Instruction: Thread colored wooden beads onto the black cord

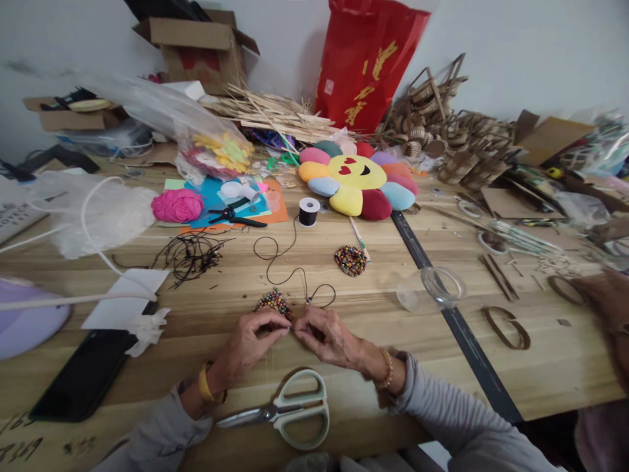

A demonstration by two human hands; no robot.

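Note:
My left hand (251,339) is closed in a pinch, thumb against forefinger, just in front of a small pile of multicoloured beads (274,301). What it holds is too small to make out. Close beside it, my right hand (328,335) pinches a thin black cord (301,270), its fingertips almost meeting those of the left. The cord loops back across the table to a spool (308,212). A few beads show on the cord by my right knuckles. Scissors with pale handles (301,408) lie below my hands. Farther back rests a coiled string of beads (350,260).
A black phone (83,373) and tangled black cord (189,255) lie left, near pink yarn (177,206) and pliers (238,215). A flower cushion (358,172) sits behind. To the right are a metal ruler (457,321), a clear round container (442,287) and another person's hand (607,295).

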